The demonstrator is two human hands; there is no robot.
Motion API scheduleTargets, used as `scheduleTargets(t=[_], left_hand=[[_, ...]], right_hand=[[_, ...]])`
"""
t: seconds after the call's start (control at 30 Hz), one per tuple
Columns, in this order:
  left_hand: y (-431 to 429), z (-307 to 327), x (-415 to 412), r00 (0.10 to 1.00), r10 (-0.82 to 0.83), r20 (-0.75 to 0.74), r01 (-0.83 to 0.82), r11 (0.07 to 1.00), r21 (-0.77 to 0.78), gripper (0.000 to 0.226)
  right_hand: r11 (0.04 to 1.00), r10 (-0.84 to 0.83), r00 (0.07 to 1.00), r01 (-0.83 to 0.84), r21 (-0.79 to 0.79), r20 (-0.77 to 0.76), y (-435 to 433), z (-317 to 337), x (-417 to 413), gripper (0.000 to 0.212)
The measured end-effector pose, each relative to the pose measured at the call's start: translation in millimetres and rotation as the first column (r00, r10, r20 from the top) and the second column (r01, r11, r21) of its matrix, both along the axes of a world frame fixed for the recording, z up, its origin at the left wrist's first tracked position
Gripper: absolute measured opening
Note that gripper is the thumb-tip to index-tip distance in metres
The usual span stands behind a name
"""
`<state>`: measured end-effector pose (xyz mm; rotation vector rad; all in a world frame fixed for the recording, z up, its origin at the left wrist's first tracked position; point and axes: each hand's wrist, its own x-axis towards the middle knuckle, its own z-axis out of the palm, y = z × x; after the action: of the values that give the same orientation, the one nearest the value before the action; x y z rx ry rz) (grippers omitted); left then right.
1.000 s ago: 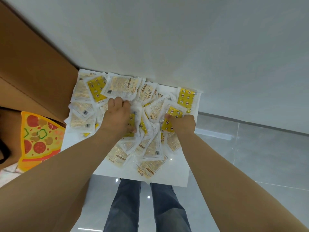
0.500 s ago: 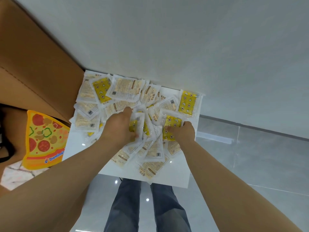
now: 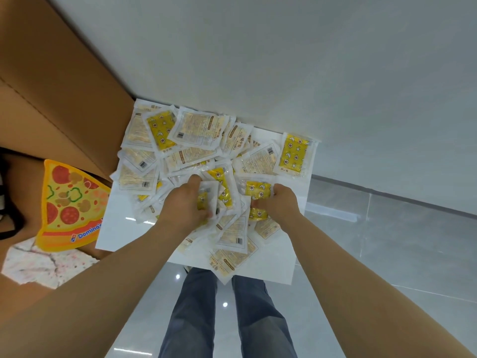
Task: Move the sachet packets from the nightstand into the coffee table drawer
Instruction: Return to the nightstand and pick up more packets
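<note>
White nightstand (image 3: 116,223) against the wall (image 3: 284,60), sachet packets (image 3: 196,133) heaped all round both grips: left hand (image 3: 184,206) clutches a clump, right hand (image 3: 280,204) pinches yellow ones. Early days, I reckon; no drawer in sight.

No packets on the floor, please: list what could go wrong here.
1. One sachet overhangs the nightstand's near edge; bunching the pile may tip it off.
2. The left hand and right hand each grip overlapping sachets; some may slip out on lifting.
3. The yellow sachet at the far right corner sits away from both hands and may be missed.
</note>
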<state>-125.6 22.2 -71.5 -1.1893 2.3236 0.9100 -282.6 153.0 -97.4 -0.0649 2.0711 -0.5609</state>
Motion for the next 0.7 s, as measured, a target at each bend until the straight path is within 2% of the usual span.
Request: scheduleTargets(t=[0.17, 0.3, 0.53, 0.7], left_hand=[[0.4, 8.0, 5.2, 0.999, 0.049, 0.014, -0.049, 0.999, 0.019, 0.059], [5.9, 30.7, 9.6, 0.991, 0.135, -0.003, -0.134, 0.989, 0.055, 0.061], [16.9, 95.3, 7.5, 0.975, 0.191, -0.115, -0.18, 0.979, 0.096, 0.063], [17.6, 161.9, 6.5, 0.976, 0.14, -0.166, -0.13, 0.989, 0.071, 0.064]], right_hand=[[0.997, -0.055, 0.997, 0.051, -0.058, -0.062, 12.1, 17.8, 5.3, 0.032], [0.994, -0.066, 0.982, 0.05, -0.096, -0.175, 24.0, 46.2, 2.5, 0.026], [0.976, -0.143, 0.927, 0.075, -0.202, -0.347, 34.2, 123.8, -1.1, 0.023], [0.969, -0.144, 0.898, 0.041, -0.245, -0.417, 40.5, 196.5, 10.6, 0.022]])
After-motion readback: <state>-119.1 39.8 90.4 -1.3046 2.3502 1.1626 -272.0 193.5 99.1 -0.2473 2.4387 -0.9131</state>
